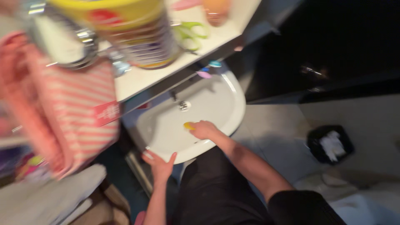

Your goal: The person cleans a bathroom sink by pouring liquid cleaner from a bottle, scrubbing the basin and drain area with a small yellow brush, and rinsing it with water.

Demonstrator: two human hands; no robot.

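Right hand (pixel 203 130), fingers closed on yellow sponge (pixel 188 126), presses it inside white sink (pixel 225 89); left hand (pixel 159 165), fingers spread, braces on sink's near rim.

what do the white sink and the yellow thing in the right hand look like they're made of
The white oval sink basin looks like glazed ceramic: smooth, evenly white, with a soft sheen. The small yellow object under the right hand could be a sponge or soap; its matte colour hints at that, but blur leaves it open. The left hand rests on the rim.
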